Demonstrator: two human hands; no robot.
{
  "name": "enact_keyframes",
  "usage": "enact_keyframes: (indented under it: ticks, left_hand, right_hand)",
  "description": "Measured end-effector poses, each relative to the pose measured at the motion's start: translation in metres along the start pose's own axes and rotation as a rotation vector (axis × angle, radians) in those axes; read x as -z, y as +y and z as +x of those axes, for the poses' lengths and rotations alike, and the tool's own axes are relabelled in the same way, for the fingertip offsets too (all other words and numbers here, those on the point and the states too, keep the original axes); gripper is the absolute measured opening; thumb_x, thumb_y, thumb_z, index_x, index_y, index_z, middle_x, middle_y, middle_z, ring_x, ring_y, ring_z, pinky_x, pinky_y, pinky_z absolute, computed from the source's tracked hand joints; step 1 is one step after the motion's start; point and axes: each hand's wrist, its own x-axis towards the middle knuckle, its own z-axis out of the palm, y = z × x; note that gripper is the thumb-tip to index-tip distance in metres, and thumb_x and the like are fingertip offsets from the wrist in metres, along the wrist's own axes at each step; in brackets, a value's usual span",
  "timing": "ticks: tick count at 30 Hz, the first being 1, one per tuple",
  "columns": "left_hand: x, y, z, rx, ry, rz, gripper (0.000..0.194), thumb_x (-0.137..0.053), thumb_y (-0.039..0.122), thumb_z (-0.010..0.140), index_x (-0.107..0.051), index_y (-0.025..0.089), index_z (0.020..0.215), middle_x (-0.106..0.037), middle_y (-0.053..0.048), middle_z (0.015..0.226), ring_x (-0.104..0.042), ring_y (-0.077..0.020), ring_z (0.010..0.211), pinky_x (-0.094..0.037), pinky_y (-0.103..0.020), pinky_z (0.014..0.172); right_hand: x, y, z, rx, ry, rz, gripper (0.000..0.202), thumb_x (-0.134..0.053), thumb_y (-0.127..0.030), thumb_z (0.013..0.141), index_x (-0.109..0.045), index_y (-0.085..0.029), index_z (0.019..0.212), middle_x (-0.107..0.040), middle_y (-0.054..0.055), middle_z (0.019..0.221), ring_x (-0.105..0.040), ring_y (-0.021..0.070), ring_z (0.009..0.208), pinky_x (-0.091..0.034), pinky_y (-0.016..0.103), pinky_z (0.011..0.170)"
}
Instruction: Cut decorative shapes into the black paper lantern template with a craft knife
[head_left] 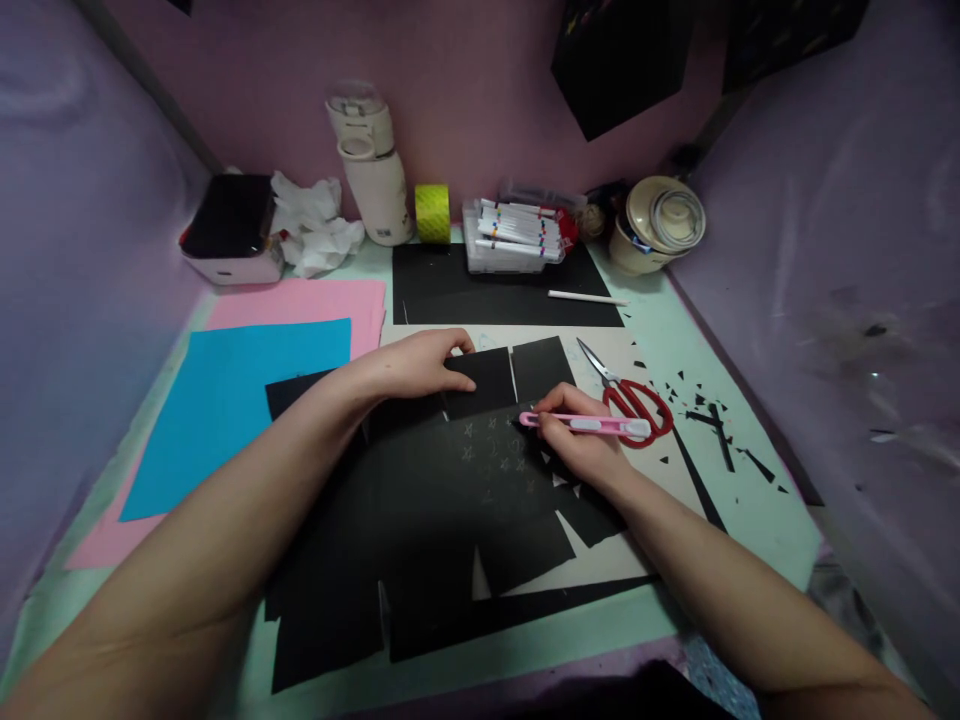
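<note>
Two bare forearms reach in from the near edge toward the black paper sheet [450,500], which lies flat in the middle of the counter [697,350]. Small star shapes are drawn on it in pale lines. The sheet looks thin, light and floppy, easy to crease or tear, so it is best pinned flat with a palm close to the cut rather than lifted by a corner.

The left hand [420,365] rests on the sheet's far edge, fingers spread and pressing down. The right hand [581,440] is closed around one pink craft knife [585,424], its tip touching the sheet beside the stars.

Just right of the sheet lies one pair of red-handled scissors [634,400], with many small black offcuts [712,420] scattered beyond. Left of the sheet sit one blue sheet [240,400] over pink paper [300,300]. Behind the sheet lies another black sheet [487,290] bearing a box of markers [517,240] and one white stick [589,297]; one yellow tape roll [433,212] and one cream bottle [367,170] stand further back.
</note>
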Motion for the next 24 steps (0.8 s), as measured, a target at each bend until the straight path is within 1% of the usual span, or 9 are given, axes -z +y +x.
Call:
enact_keyframes:
  ticks: [2,4,6,11,17,24]
  left_hand:
    - [-0.0002,-0.0001,0.0004,-0.007,-0.007,-0.008,0.054,-0.07,0.04,0.076,-0.056,0.019,0.124,-0.064,-0.006,0.122,-0.062,-0.0229,0.105,-0.045,-0.027,0.084]
    - [-0.0004,0.0005,0.0003,-0.025,-0.005,-0.019,0.07,-0.074,0.038,0.073,-0.049,0.023,0.136,-0.058,-0.004,0.136,-0.059,-0.0231,0.115,-0.043,-0.027,0.092]
    - [-0.0003,0.0016,-0.0002,-0.038,0.007,-0.026,0.076,-0.075,0.036,0.073,-0.044,0.024,0.142,-0.053,-0.003,0.143,-0.057,-0.0231,0.119,-0.042,-0.028,0.097]
    - [0.001,0.0041,-0.0019,-0.056,0.029,-0.032,0.076,-0.074,0.034,0.075,-0.044,0.024,0.143,-0.051,-0.003,0.146,-0.056,-0.0234,0.122,-0.042,-0.029,0.101]
    - [0.0012,0.0037,-0.0023,-0.065,0.028,-0.037,0.074,-0.074,0.034,0.075,-0.046,0.024,0.142,-0.053,-0.002,0.144,-0.056,-0.0234,0.123,-0.043,-0.029,0.102]
    - [-0.0009,0.0028,-0.0015,-0.08,0.04,-0.048,0.07,-0.074,0.035,0.074,-0.049,0.025,0.139,-0.054,-0.002,0.143,-0.057,-0.023,0.122,-0.043,-0.03,0.102]
  right_hand:
    - [-0.0007,-0.0002,-0.0002,0.016,-0.008,-0.004,0.007,-0.056,-0.017,0.077,-0.057,-0.02,0.07,-0.061,-0.002,0.067,-0.054,0.0119,0.06,-0.04,0.024,0.055]
    - [-0.0014,-0.0004,-0.0004,0.024,-0.015,-0.01,0.008,-0.056,-0.017,0.077,-0.056,-0.02,0.07,-0.063,-0.001,0.069,-0.055,0.0125,0.062,-0.04,0.025,0.056]
    - [-0.0017,-0.0005,-0.0006,0.018,-0.016,-0.012,0.008,-0.056,-0.018,0.077,-0.056,-0.021,0.07,-0.063,-0.001,0.069,-0.055,0.0129,0.063,-0.04,0.026,0.057]
    - [-0.0014,0.0015,-0.0015,-0.002,-0.015,-0.004,0.007,-0.056,-0.019,0.079,-0.057,-0.021,0.072,-0.064,-0.001,0.071,-0.055,0.0133,0.062,-0.04,0.026,0.055]
    - [-0.0027,0.003,-0.0021,0.045,-0.027,-0.033,0.009,-0.056,-0.02,0.081,-0.056,-0.021,0.072,-0.064,0.001,0.074,-0.058,0.0142,0.068,-0.042,0.027,0.06]
    - [-0.0035,0.0018,-0.002,0.063,-0.049,-0.057,0.01,-0.056,-0.021,0.081,-0.055,-0.021,0.072,-0.063,0.0,0.072,-0.057,0.0138,0.068,-0.042,0.027,0.061]
